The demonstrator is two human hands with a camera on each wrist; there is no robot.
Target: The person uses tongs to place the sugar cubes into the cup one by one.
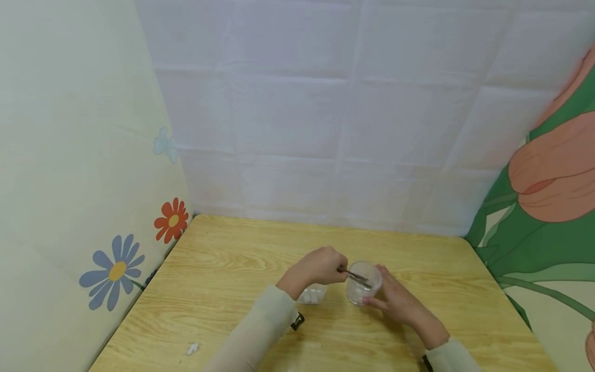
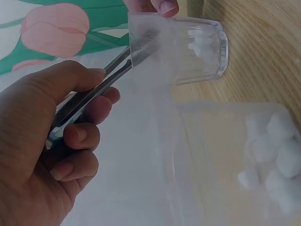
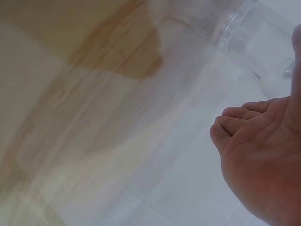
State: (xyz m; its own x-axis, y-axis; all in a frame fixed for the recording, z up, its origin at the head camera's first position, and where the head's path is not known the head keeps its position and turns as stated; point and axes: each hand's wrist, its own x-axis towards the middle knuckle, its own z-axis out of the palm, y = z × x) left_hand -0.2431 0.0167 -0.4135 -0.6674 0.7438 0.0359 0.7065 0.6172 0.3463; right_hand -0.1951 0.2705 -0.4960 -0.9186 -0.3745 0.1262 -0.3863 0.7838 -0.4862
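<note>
My left hand (image 1: 321,266) grips a pair of metal tongs (image 2: 89,96), thumb on one side and fingers curled on the other. The tongs' tips reach into the mouth of a clear glass (image 2: 181,66); its frosted-looking upper part blurs whether they pinch anything. White cotton balls (image 2: 204,44) lie at the bottom of the glass. With thumb and fingers on opposite sides, my right hand (image 1: 397,298) holds the glass. Beneath my left wrist stands a clear plastic container (image 2: 207,141), partly hidden in the head view, with several cotton balls (image 2: 289,157) inside.
The wood-grain table (image 1: 241,258) meets a pale creased sheet (image 1: 288,129) at the back. Flower-printed sheets border the left and right sides. A small whitish patch (image 1: 192,349) shows at the table's front left. A black clip (image 1: 297,321) sits by my left sleeve.
</note>
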